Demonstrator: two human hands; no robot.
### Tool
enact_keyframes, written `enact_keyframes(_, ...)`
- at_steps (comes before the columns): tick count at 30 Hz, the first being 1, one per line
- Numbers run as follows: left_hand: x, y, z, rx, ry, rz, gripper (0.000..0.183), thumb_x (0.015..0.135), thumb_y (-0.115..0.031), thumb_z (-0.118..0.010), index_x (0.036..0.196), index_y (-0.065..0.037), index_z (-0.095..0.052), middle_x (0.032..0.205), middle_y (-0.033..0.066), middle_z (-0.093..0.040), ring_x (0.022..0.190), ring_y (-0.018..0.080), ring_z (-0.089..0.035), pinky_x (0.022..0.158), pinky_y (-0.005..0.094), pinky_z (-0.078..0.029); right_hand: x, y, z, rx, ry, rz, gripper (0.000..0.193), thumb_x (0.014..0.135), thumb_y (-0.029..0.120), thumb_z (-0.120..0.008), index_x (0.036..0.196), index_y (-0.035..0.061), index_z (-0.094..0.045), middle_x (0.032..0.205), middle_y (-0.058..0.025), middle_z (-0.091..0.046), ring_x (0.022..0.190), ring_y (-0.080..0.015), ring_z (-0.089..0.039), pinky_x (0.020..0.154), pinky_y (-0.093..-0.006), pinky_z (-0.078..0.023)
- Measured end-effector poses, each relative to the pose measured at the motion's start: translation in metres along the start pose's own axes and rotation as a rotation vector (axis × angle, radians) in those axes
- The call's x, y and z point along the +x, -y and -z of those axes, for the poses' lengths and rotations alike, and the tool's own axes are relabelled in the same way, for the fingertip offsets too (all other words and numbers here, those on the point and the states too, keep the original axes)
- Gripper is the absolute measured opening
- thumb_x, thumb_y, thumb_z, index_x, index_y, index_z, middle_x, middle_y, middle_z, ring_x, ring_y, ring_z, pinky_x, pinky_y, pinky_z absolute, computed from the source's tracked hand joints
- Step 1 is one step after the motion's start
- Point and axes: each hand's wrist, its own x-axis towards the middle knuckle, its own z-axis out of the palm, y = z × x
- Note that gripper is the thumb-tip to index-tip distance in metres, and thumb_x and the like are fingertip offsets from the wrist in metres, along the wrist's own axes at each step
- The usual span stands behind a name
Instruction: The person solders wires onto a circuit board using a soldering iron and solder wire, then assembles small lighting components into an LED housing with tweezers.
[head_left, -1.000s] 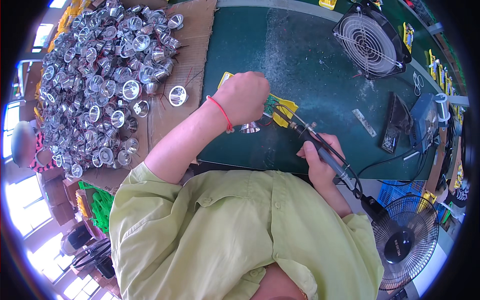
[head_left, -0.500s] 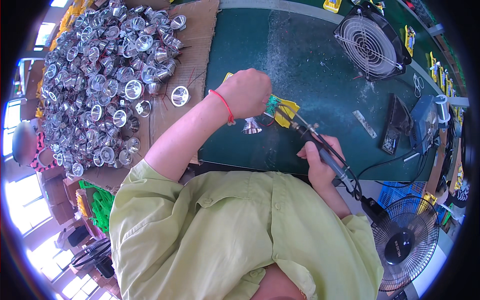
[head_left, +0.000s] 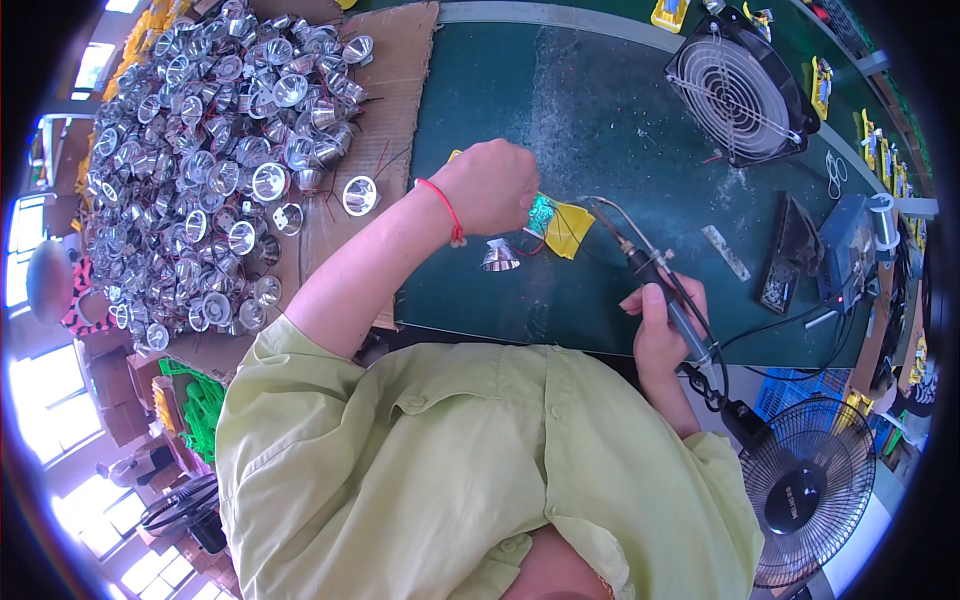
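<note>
My right hand is wrapped round the grip of a soldering iron with a wire feed tube, its tip pointing up and left. Closed, with its fingertips mostly hidden under it, my left hand holds a small green circuit board by its edge. Thin wires run from the board past a yellow plastic housing, which lies right beside it. Just below my left hand a silver reflector cup rests on the green mat. The iron's tip is apart from the board.
A large heap of silver reflector cups with wires covers the cardboard on the left. A square fan stands far right. Near it are a metal strip, a black tray and a blue solder station with trailing cables.
My right hand has drawn the soldering iron back to the right, so its tip has left the board. The left hand, with the board, has shifted only slightly.
</note>
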Motion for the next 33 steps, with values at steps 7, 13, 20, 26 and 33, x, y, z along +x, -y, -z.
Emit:
enact_keyframes(7,-0.015,0.013,0.025,-0.19,-0.077,-0.12,0.02,0.062,-0.017,-0.07,0.079,-0.007,-0.067,0.081,0.0115,-0.06,0.076,0.028,-0.059,0.07,0.0366,-0.048,0.019,-0.002,0.015,-0.022,-0.092,0.073,0.02,0.082,0.005,-0.057,0.098,-0.0035,-0.048,0.069,-0.0116,-0.059,0.056,-0.015,-0.059,0.05,-0.0222,-0.047)
enact_keyframes(13,-0.014,0.038,0.019,0.241,0.004,-0.06,0.043,0.057,-0.016,-0.072,0.099,-0.01,-0.062,0.093,0.0076,-0.058,0.087,0.0272,-0.057,0.073,0.0361,-0.048,0.034,-0.012,0.022,-0.021,-0.129,0.091,0.02,0.083,0.005,-0.057,0.097,-0.0036,-0.047,0.066,-0.011,-0.058,0.054,-0.0144,-0.058,0.05,-0.0222,-0.047)
enact_keyframes(20,0.1,0.081,0.085,0.04,-0.282,0.281,0.048,0.062,-0.049,-0.07,0.084,-0.005,-0.068,0.076,0.0127,-0.064,0.07,0.0246,-0.062,0.068,0.0329,-0.048,0.035,-0.014,0.016,-0.035,-0.179,-0.009,0.018,0.081,0.0,-0.056,0.095,-0.0037,-0.047,0.066,-0.0112,-0.057,0.054,-0.0148,-0.058,0.05,-0.0231,-0.048)
enact_keyframes(26,0.213,0.127,0.091,0.031,-0.73,0.513,0.057,0.066,-0.056,-0.065,0.087,-0.003,-0.066,0.092,0.0158,-0.061,0.085,0.0283,-0.059,0.077,0.0342,-0.047,0.035,-0.019,0.017,-0.054,-0.159,-0.09,0.019,0.079,-0.001,-0.057,0.095,-0.0037,-0.046,0.067,-0.0116,-0.057,0.055,-0.0158,-0.059,0.051,-0.0243,-0.049)
enact_keyframes(33,0.172,0.189,0.124,0.056,-0.69,0.841,0.06,0.062,-0.05,-0.069,0.101,-0.007,-0.053,0.105,0.0149,-0.056,0.095,0.0282,-0.058,0.081,0.0353,-0.046,0.035,-0.022,0.02,-0.044,-0.115,-0.087,0.021,0.079,0.003,-0.06,0.093,-0.0043,-0.046,0.076,-0.0133,-0.056,0.056,-0.0159,-0.06,0.052,-0.025,-0.05)
